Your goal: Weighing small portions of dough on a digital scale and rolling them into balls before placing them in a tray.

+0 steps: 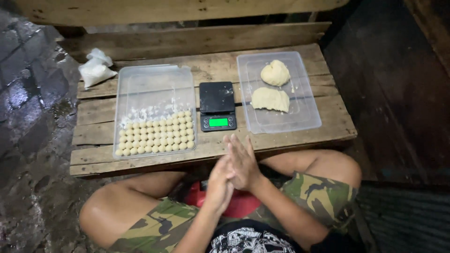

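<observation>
1. Weathered wood planks form the low counter [93,126], w/ a person seated cross-legged at its near edge.
2. Left hand [220,180] & right hand [243,161] are pressed palm to palm, fingers straight, just off the near edge, centre. Can't tell whether anything sits between the palms.
3. Black digital scale [217,106] sits mid-counter, directly beyond the hands, green display lit, platform bare.
4. Clear plastic tray [154,79] lies left of the scale; rows of small pale dough balls [157,134] fill its near half, flour dusting the far half.
5. Second clear tray [307,119] lies right of the scale, holding two dough lumps: a rounded one [275,73] toward the far edge, a flatter one [270,99] nearer, close together.
6. White powder bag [95,69] rests at the far left corner, well apart from the hands.
7. Camouflage shorts [323,199] cover the person's legs.
</observation>
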